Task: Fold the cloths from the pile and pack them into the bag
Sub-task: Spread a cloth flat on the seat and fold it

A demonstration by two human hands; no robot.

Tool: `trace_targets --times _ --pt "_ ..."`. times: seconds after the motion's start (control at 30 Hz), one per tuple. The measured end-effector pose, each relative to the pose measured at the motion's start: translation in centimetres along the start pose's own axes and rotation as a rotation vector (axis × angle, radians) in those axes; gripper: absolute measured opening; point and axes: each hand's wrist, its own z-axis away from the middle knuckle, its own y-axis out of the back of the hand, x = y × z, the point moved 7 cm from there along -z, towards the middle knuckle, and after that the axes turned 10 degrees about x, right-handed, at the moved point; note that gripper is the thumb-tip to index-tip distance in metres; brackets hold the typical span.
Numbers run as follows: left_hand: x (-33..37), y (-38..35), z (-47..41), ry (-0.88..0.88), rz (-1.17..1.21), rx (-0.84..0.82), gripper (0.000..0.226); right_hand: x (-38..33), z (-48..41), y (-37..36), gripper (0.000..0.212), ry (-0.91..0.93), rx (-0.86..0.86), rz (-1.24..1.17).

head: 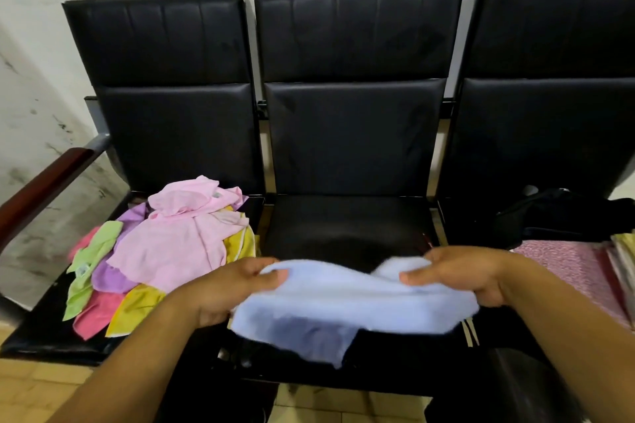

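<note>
A light blue cloth hangs blurred above the front of the middle seat. My left hand grips its left edge and my right hand grips its right edge. A lower flap of the cloth droops toward the seat's front edge. The pile of cloths lies on the left seat: pink on top, with green, purple, yellow and darker pink pieces under it. A black bag sits on the right seat, its opening hard to make out.
Three black padded seats stand in a row against a white wall. A dark wooden armrest borders the left seat. A pink patterned fabric lies on the right seat in front of the bag. Tiled floor shows below.
</note>
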Motion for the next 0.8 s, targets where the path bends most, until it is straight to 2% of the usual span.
trace_targets --times 0.07,0.1,0.13,0.2,0.27,0.33,0.4,0.5,0.6,0.67,0.73,0.8 --pt "-0.8 -0.5 1.0 0.122 -0.221 -0.270 0.045 1.6 0.2 0.4 0.032 -0.088 -0.075 0.143" --pt "-1.3 -0.2 0.9 0.159 -0.337 -0.347 0.046 1.9 -0.1 0.9 0.031 -0.110 -0.047 0.183" --pt "-1.4 0.6 0.4 0.176 -0.414 -0.326 0.044 1.9 -0.5 1.4 0.031 -0.119 0.010 0.189" --pt "0.1 2.6 -1.9 0.131 -0.389 -0.052 0.036 0.8 -2.1 2.5 0.031 -0.085 0.167 0.072" --pt "3.6 4.1 -3.7 0.022 -0.234 0.231 0.024 -1.6 -3.6 3.7 0.027 0.011 0.318 -0.194" --pt "8.5 5.4 -4.8 -0.089 -0.056 0.417 0.008 -5.7 -4.0 5.4 0.018 0.181 0.456 -0.527" --pt "13.8 6.9 -5.0 -0.207 0.139 0.554 0.004 -11.0 -2.6 7.6 0.013 0.437 0.590 -0.733" --pt "21.5 8.8 -2.2 -0.545 0.423 0.618 0.009 -18.5 2.9 9.5 0.016 0.827 0.691 -0.801" --pt "25.8 9.3 2.6 -0.787 0.571 0.570 0.013 -21.5 9.1 10.1 0.019 1.057 0.856 -0.693" --pt "26.2 9.1 5.0 -0.842 0.573 0.589 0.018 -21.0 12.1 10.0 0.033 1.131 1.017 -0.589" --pt "25.3 8.6 6.8 -0.872 0.457 0.657 0.020 -19.5 13.4 9.1 0.045 1.133 1.094 -0.536" --pt "23.7 7.9 8.1 -0.867 0.308 0.710 0.020 -17.4 13.4 8.3 0.039 1.079 1.100 -0.524"
